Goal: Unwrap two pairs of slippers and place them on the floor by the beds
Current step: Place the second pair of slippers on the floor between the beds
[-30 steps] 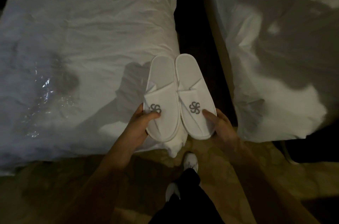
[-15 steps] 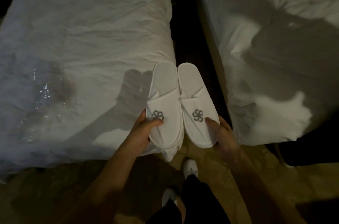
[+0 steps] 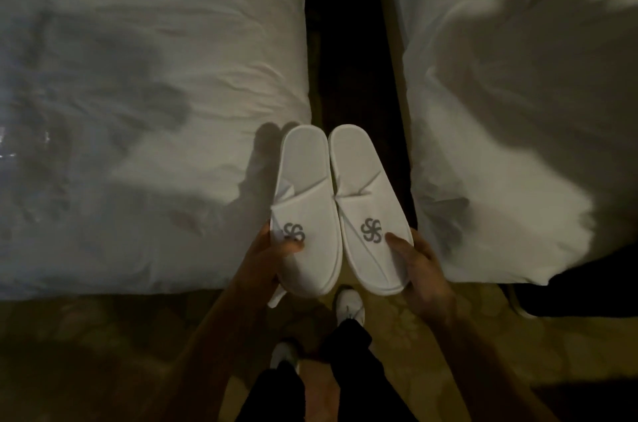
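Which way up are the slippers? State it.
Top side up. Both slippers show their logo straps and insoles, held side by side, toes toward the person, one in the left hand, one in the right hand.

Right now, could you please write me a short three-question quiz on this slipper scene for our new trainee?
1. True or false: the left hand and the right hand each hold one white slipper by its toe end.
2. Multiple choice: the slippers' heel ends point (A) toward the person, (B) away, toward the dark gap between the beds, (C) sideways at the left bed.
3. Fill in: the grey logo sits on each slipper's ____ end.

Key:
1. True; the left slipper and the right slipper are held side by side above the floor.
2. B.
3. Toe.
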Demonstrator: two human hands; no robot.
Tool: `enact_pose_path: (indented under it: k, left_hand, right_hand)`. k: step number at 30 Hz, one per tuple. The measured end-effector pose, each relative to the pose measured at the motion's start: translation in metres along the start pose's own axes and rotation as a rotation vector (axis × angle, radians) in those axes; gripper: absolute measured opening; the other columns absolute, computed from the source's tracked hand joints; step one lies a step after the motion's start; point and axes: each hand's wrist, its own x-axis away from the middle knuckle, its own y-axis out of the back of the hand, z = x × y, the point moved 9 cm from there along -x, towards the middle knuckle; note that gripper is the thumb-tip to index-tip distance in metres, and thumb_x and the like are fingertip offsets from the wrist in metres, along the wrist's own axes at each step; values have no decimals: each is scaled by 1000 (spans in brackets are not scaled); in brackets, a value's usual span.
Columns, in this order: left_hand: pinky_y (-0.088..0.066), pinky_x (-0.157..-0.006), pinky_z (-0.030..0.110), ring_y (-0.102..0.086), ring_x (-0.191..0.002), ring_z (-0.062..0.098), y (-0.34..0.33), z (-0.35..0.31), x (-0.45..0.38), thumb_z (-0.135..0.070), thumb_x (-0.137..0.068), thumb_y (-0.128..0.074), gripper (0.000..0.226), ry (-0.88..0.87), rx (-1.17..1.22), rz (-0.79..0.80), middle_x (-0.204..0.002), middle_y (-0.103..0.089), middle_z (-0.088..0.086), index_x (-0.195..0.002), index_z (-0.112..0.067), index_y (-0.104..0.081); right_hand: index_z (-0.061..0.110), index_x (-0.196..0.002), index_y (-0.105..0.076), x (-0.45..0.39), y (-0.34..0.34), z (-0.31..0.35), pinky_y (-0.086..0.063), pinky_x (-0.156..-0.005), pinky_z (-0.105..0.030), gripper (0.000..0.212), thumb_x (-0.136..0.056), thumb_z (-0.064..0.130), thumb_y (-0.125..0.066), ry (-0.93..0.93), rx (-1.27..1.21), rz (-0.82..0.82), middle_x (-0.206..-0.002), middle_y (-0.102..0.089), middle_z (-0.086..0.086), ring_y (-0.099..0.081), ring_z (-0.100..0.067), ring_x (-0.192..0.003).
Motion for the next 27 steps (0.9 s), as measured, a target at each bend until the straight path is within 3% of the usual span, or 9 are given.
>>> enact_pose_path:
  k: [2, 3, 5, 7, 10, 14, 18, 22, 27]
  left_hand:
    - [-60, -77, 41, -70, -91, 25, -15, 15, -11, 9, -85, -55, 50, -1, 63, 8, -105, -72, 10, -131, -10, -54]
    - [-58, -74, 46, -67, -91, 30, -22, 23, -16, 8, -86, -56, 56, -4, 66, 7, -109, -70, 12, -137, -12, -48]
    - [-57, -80, 47, -65, -103, 34, -32, 44, -37, 2, -83, -61, 64, -8, 43, 26, -120, -67, 9, -141, -20, -45]
    - [-58, -88, 38, -65, -114, 23, -37, 65, -59, -3, -77, -69, 67, -18, 12, 8, -124, -68, 1, -136, -26, -48]
    - [-52, -98, 42, -59, -122, 25, -39, 96, -95, -13, -71, -71, 68, -57, -6, -19, -132, -62, 4, -133, -28, -50]
    - [-50, -99, 47, -59, -122, 27, -27, 147, -145, -5, -77, -64, 67, -111, -62, -55, -133, -61, 10, -139, -21, -46]
    - [-49, -101, 49, -59, -120, 26, -12, 198, -195, -7, -76, -69, 69, -133, -93, -154, -132, -61, 8, -140, -19, -46]
    - [-49, -102, 28, -54, -127, 19, 1, 255, -236, 1, -82, -68, 68, -181, -97, -231, -140, -55, 3, -143, -18, -44]
    - [-40, -111, 46, -52, -130, 17, 10, 332, -286, -12, -81, -72, 64, -251, -224, -201, -139, -57, 1, -139, -21, -48]
  right_hand:
    - [18, -125, -59, -20, 15, -6, -58, -75, -36, 39, -87, 20, -67, 1, 53, 8, -118, -70, -7, -68, -27, -104]
    - [18, -124, -60, -29, 22, -10, -58, -73, -35, 38, -87, 19, -66, 0, 67, 9, -116, -70, -6, -68, -26, -102]
    - [19, -121, -60, -50, 40, -24, -56, -73, -35, 33, -89, 15, -64, -18, 32, -12, -112, -71, -4, -68, -25, -100]
    - [21, -119, -61, -75, 56, -41, -55, -77, -37, 31, -89, 12, -63, -38, 6, -26, -112, -71, -5, -67, -25, -101]
    - [16, -124, -59, -119, 74, -64, -56, -75, -36, 36, -89, 9, -63, 2, 22, -48, -119, -68, -9, -67, -25, -102]
    - [19, -131, -55, -183, 79, -96, -53, -92, -47, 44, -89, 9, -62, 72, 47, 25, -125, -66, -9, -64, -29, -112]
    - [24, -123, -59, -244, 90, -139, -51, -94, -48, 41, -86, 9, -66, 63, 18, -18, -126, -65, -8, -63, -29, -111]
    - [20, -128, -56, -300, 100, -186, -55, -83, -40, 43, -88, 6, -63, 71, 20, -5, -120, -66, -6, -64, -24, -106]
    - [19, -135, -52, -373, 128, -255, -58, -83, -38, 48, -89, 8, -62, 66, 89, 39, -124, -66, -7, -65, -25, -111]
